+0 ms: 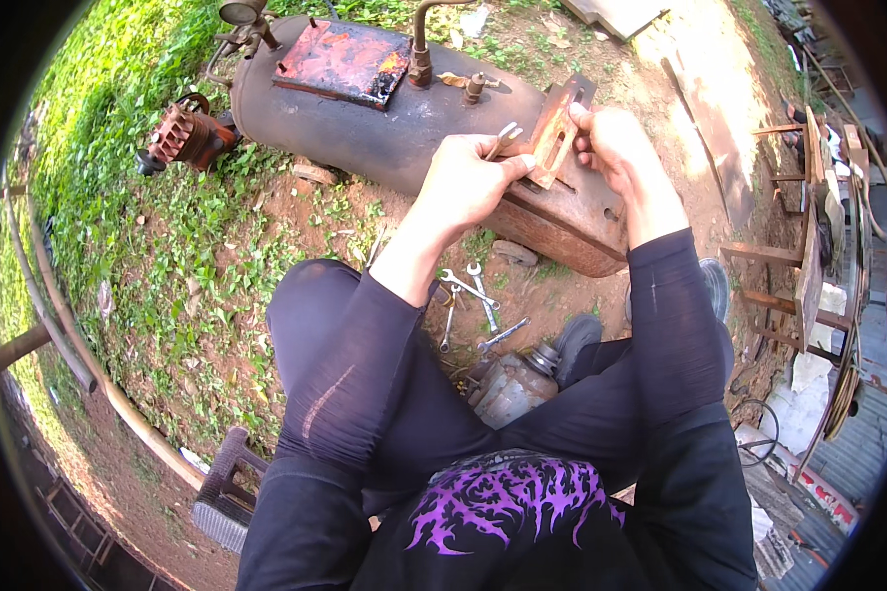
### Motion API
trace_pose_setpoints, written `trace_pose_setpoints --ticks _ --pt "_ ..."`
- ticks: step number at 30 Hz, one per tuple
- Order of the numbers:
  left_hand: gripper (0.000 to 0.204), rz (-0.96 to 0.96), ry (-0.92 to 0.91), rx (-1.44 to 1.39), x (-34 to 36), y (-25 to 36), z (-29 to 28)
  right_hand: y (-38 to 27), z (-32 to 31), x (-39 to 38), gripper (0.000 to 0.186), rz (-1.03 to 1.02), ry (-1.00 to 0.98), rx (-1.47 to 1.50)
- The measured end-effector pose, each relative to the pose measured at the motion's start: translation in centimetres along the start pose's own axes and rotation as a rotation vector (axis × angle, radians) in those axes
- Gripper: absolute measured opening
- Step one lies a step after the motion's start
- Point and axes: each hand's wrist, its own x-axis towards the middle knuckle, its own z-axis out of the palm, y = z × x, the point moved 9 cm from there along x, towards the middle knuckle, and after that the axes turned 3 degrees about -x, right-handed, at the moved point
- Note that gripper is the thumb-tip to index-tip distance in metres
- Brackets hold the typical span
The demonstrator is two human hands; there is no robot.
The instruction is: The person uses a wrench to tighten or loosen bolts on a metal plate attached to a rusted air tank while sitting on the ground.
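Over the rusty end of the horizontal tank (355, 148), I have both hands at work on a slotted metal plate (556, 133), held tilted above the rusted box-like mount (562, 233). My right hand (621, 148) pinches the plate's upper end, thumb on its face and fingers curled in. My left hand (466, 182) is closed around a wrench (506, 138), its forked tip poking out past the fingers, while the thumb reaches to the plate's lower end; I cannot tell whether it presses there. Below, loose wrenches (477, 288) lie on the dirt, near a grey metal housing (514, 389) between the legs.
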Motion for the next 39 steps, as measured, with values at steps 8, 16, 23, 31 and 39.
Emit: trace_pose_setpoints --ticks 8,16,23,31,39 --pt "0.02 -0.05 0.052 0.061 0.9 -1.0 -0.8 0.2 0.2 0.0 0.016 -0.095 -0.046 0.042" --pt "0.02 -0.033 0.048 0.068 1.3 -1.2 -0.6 -0.6 -0.8 0.3 0.02 -0.089 -0.099 -0.127" --pt "0.021 -0.089 0.119 -0.086 1.7 -0.9 -1.1 -8.5 -3.1 -1.6 0.035 -0.65 0.218 -0.828" --pt "0.023 -0.066 0.144 -0.036 1.8 -1.1 -1.0 -7.9 -2.7 -2.0 0.046 -0.788 0.205 -0.841" --pt "0.029 0.095 0.158 -0.125 1.4 -0.6 -1.3 -9.8 1.9 -14.6 0.028 -0.675 -0.083 -0.065"
